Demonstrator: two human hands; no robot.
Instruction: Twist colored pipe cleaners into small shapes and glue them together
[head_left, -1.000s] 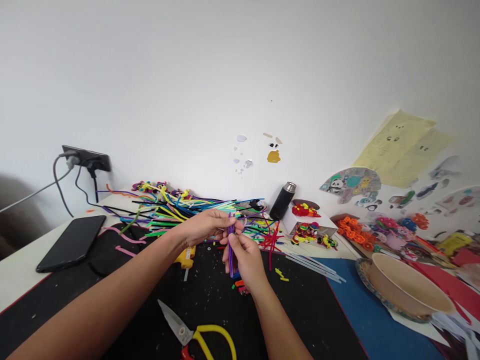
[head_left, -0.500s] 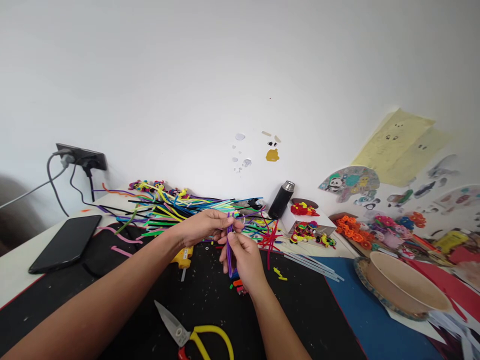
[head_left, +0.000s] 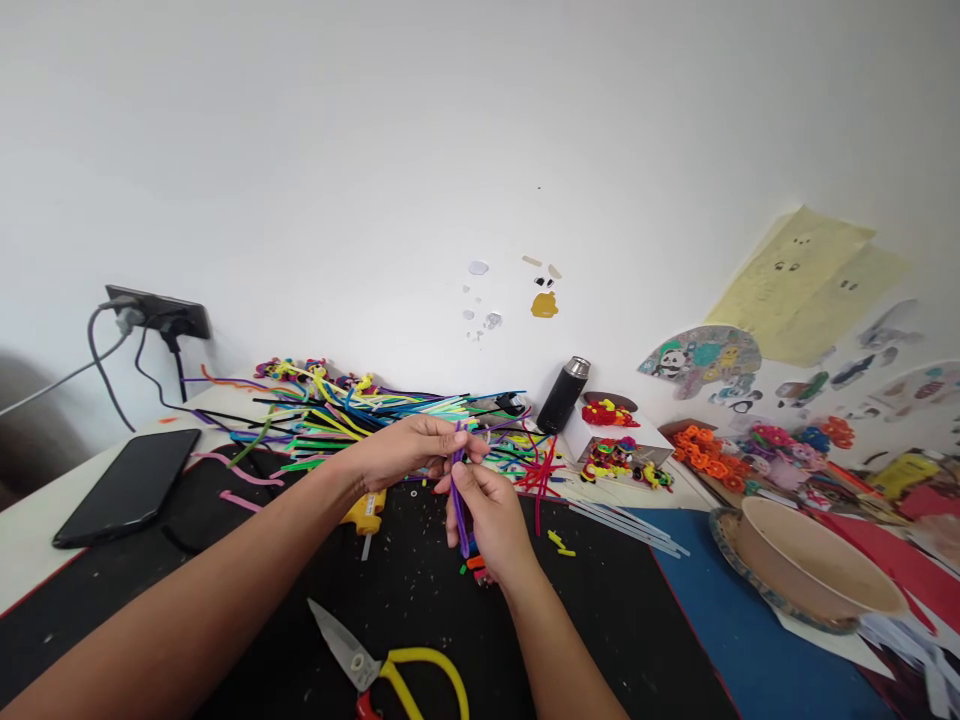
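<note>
Pinching a purple pipe cleaner with both hands above the black mat, nearer its back edge than its front. Gripping the upper end narrowly between thumb and fingertips of the left hand; clasping the length below with the right hand, thumb laid against it. Pointing the lower end down toward small blue and orange pieces on the mat. Possibly doubled over; too small to tell.

Just beside the left forearm, at the mat's back edge, a yellow glue gun. Near the front edge, scissors with yellow and red handles, tip toward the back left corner. By the tabletop's left edge, a dark phone. Along the back edge, a heap of many-coloured pipe cleaners; right of it, splayed red ones, then a black flask just beside a white box. Across the mat's back right corner, pale sticks, reaching over a blue mat. Farther right, a beige bowl on a patterned plate.
</note>
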